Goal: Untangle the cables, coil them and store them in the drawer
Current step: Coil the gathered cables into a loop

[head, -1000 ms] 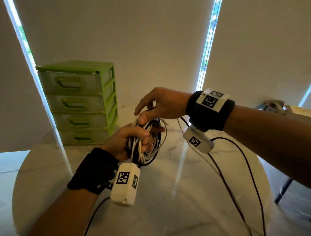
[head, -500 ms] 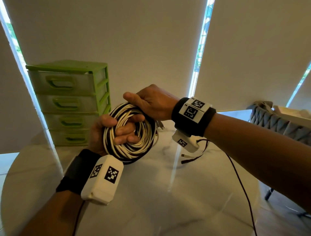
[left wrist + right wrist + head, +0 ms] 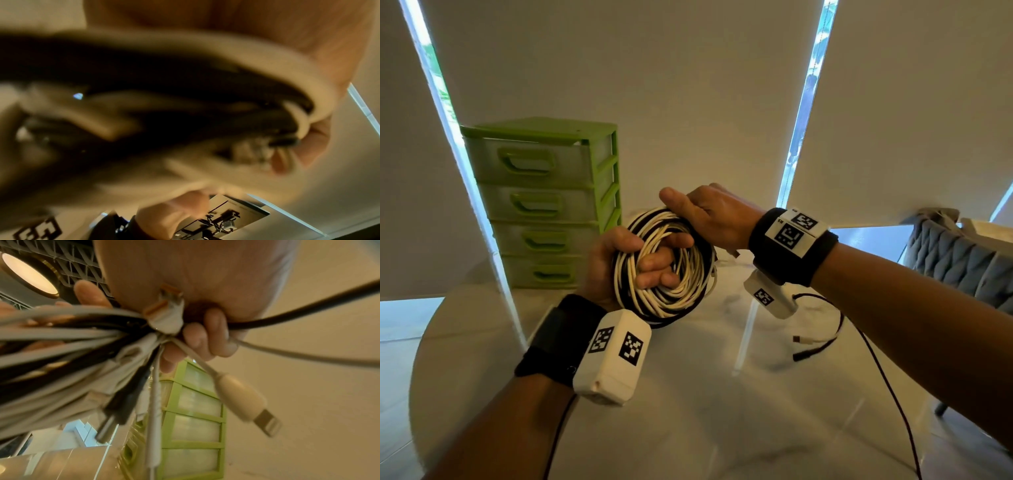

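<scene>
Fingers [image 3: 664,260] of the left hand [image 3: 616,263] curled through the middle of the coil of cables [image 3: 671,274], thumb over the outer loops on the left side: clenched round the bundle. Fingers [image 3: 213,335] of the right hand [image 3: 715,216] wrapped over the top right of the same coil, thumb pointing left along the upper rim; seen from the right wrist, pinching the gathered strands together with several plug ends hanging loose below, among them a white connector [image 3: 244,404] with a flat metal tip and a black barrel plug [image 3: 115,418]. Coil of mixed black and white loops held up in the air between both hands, above the round marble table [image 3: 688,411], not touching it. From the left wrist, only blurred black and pale strands [image 3: 164,81] close to the lens, with a fingertip [image 3: 304,146] at their right end. Green drawer unit [image 3: 548,202] standing on the table at the far left, four drawers, all closed, just beside the coil in the head view but apart from it. Two loose cable ends [image 3: 811,346], one white and one black, lying on the table to the right, under the right wrist. Grey quilted chair [image 3: 955,260] at the right edge, beyond the table. Black wristbands with white marker blocks on both wrists
</scene>
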The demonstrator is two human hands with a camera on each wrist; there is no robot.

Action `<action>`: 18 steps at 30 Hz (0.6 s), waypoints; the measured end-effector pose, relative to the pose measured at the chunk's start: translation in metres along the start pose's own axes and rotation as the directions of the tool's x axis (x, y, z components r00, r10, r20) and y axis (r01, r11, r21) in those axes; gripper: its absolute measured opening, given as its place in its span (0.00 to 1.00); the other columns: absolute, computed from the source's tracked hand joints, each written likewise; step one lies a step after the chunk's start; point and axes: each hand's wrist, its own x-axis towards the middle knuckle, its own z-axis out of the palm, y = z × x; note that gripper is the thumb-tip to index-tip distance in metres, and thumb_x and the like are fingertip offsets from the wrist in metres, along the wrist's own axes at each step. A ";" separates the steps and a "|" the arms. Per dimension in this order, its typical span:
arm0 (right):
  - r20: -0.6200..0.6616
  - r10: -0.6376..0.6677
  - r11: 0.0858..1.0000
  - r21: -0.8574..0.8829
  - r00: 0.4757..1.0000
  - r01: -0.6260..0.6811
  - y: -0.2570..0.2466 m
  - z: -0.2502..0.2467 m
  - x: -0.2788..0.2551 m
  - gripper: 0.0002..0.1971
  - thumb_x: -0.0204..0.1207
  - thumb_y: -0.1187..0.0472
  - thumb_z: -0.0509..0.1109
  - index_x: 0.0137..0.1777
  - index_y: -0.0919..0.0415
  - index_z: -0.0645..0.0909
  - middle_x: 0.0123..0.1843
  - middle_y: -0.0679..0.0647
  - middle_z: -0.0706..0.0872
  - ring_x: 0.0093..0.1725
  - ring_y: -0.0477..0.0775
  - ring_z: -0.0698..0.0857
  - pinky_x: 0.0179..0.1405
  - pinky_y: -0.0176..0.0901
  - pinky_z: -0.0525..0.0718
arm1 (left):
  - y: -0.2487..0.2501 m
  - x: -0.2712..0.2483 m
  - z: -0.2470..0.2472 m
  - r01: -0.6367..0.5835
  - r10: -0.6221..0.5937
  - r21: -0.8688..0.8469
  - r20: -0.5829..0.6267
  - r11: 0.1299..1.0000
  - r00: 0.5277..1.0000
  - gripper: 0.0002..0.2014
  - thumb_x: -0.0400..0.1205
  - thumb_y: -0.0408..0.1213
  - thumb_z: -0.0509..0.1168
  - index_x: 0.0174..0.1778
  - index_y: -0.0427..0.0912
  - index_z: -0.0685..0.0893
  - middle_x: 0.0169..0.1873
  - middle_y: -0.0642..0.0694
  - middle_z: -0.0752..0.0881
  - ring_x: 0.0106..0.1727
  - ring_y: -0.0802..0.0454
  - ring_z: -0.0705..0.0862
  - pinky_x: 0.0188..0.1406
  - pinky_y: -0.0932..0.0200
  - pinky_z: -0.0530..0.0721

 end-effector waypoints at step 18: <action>0.292 0.215 0.280 0.896 0.932 -0.345 0.002 0.041 -0.012 0.33 0.84 0.39 0.48 0.71 0.65 0.76 0.62 0.63 0.86 0.60 0.59 0.85 0.66 0.52 0.79 | 0.004 -0.002 0.002 -0.021 0.022 -0.036 0.041 0.999 0.999 0.28 0.75 0.34 0.61 0.70 0.20 0.70 0.33 0.41 0.85 0.30 0.49 0.85 0.47 0.56 0.80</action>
